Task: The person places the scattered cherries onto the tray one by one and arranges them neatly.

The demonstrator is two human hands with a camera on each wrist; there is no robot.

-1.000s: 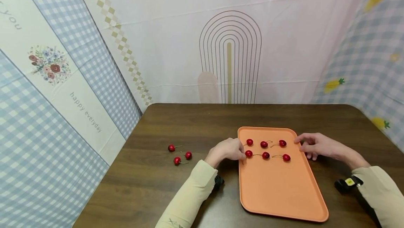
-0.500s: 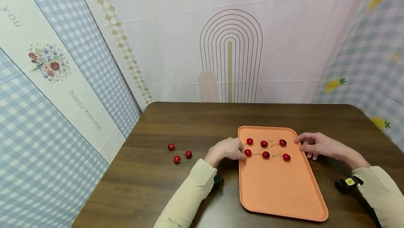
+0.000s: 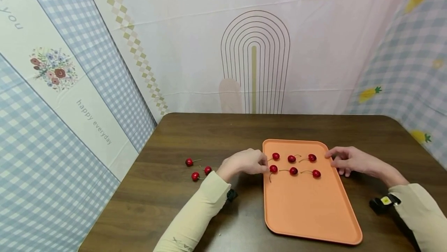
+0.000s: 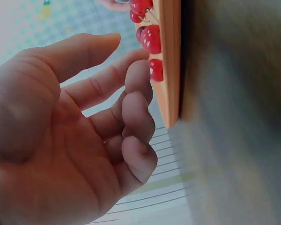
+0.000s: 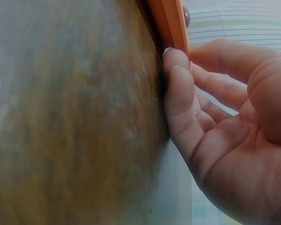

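Note:
An orange tray (image 3: 310, 209) lies on the table, with two rows of three red cherries each in its far half. My left hand (image 3: 246, 161) is at the tray's left rim, close to the front-left cherry (image 3: 273, 169). In the left wrist view the left hand (image 4: 84, 117) has loosely curled fingers, thumb apart, and nothing between them. My right hand (image 3: 352, 162) grips the tray's right rim near its far corner. From the right wrist view, the right hand's fingertips (image 5: 177, 77) sit against the outer side of the tray's edge (image 5: 171, 21).
Three more cherries lie on the dark wooden table (image 3: 167, 205) to the left, one being the cherry (image 3: 189, 162) farthest back. A patterned cloth (image 3: 195, 50) hangs behind the table, with checked cloth (image 3: 80, 159) at the left side.
The left hand has let go of the front-left cherry and drawn back slightly left. That cherry has shifted a little left, its stem now toward the front. The right hand stays put.

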